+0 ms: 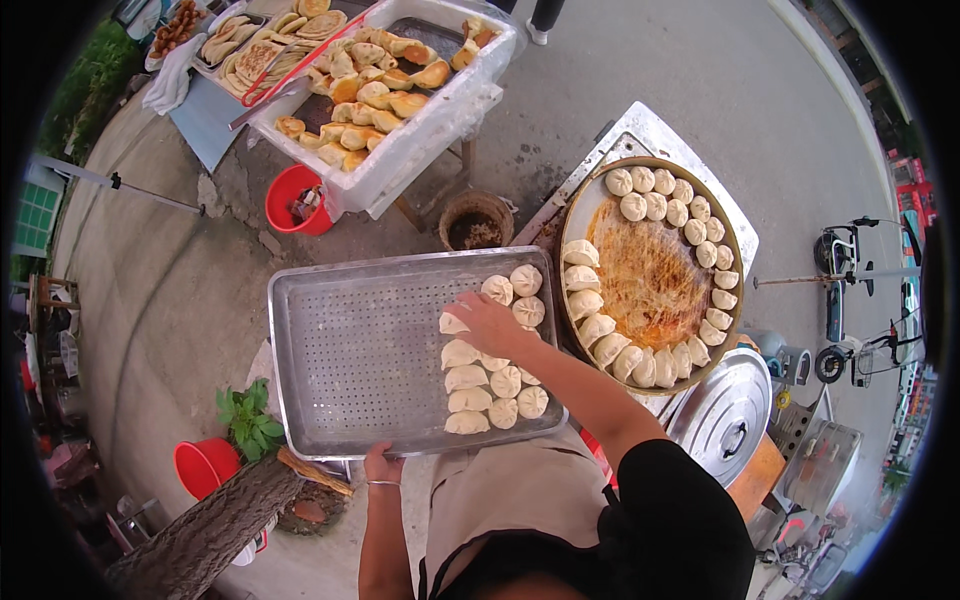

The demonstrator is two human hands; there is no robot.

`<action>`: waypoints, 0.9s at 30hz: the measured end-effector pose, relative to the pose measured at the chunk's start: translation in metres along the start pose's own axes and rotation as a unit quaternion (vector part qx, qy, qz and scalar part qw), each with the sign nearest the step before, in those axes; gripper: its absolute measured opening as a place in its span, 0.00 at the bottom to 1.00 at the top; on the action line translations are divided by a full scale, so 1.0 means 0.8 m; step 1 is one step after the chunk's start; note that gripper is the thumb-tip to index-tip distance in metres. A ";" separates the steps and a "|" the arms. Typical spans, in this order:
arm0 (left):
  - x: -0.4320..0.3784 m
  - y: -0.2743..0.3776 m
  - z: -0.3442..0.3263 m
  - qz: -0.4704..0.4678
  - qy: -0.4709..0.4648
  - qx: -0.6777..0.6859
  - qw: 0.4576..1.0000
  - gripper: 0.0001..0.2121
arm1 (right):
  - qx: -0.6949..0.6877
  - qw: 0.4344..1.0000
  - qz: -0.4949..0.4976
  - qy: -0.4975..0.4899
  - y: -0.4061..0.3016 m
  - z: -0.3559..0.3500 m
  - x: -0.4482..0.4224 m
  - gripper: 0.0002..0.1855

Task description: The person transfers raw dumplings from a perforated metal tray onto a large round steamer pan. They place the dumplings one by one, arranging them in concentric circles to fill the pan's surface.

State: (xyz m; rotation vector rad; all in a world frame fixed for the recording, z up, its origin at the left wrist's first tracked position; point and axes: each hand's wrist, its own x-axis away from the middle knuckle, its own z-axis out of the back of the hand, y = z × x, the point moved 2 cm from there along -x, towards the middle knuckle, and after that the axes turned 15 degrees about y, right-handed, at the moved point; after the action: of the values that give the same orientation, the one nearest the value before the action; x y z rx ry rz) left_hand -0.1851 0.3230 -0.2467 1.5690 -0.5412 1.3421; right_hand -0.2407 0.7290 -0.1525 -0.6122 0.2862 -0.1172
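My left hand (383, 463) grips the near rim of a perforated metal tray (352, 352), its thumb over the edge. Round pleated dumplings (505, 382) and crescent dumplings (466, 376) fill rows at the tray's right side. Over these rows, my right hand (491, 324) has its fingers around a crescent dumpling (452, 323) at the rows' left edge; the hand hides part of it and some neighbours. To the right stands a large round pan (649, 277) with a browned, oily bottom. Round and crescent dumplings line most of its rim.
A white foam box (420, 142) of browned dumplings stands ahead, beside flatbreads (259, 64) and red tongs (262, 84). Red buckets (289, 199) (206, 466) and a grimy pot (476, 221) sit low. A metal lid (724, 420) leans near the pan; a tree trunk (217, 517) rises lower left.
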 end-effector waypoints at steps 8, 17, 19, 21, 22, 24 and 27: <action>0.004 -0.002 -0.004 -0.013 0.019 -0.013 1.000 0.10 | -0.042 0.994 -0.061 -0.085 0.035 -0.050 -0.016 0.21; -0.004 -0.002 0.000 0.004 0.014 0.012 1.000 0.16 | -0.496 0.782 -0.350 0.140 0.139 0.183 -0.016 0.25; 0.000 -0.002 -0.006 0.004 0.012 0.004 1.000 0.15 | -0.212 0.903 -0.324 0.188 0.196 0.223 -0.010 0.25; -0.008 0.001 0.002 0.014 0.008 0.000 1.000 0.16 | -0.068 0.945 -0.238 0.213 0.236 0.236 -0.008 0.23; -0.013 0.002 0.005 0.018 0.009 0.001 1.000 0.16 | 0.004 0.956 -0.191 0.223 0.248 0.235 -0.011 0.22; -0.018 0.004 0.009 0.027 0.013 0.002 1.000 0.17 | 0.046 0.963 -0.150 0.221 0.264 0.222 -0.019 0.20; -0.017 0.004 0.010 0.022 0.042 0.006 0.999 0.19 | 0.051 0.967 -0.174 0.182 0.272 0.198 -0.026 0.18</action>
State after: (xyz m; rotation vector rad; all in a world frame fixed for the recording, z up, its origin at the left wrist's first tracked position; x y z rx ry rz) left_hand -0.1878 0.3112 -0.2572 1.5098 -0.5186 1.4395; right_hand -0.2082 0.9969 -0.1507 -0.5312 0.5223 -0.5834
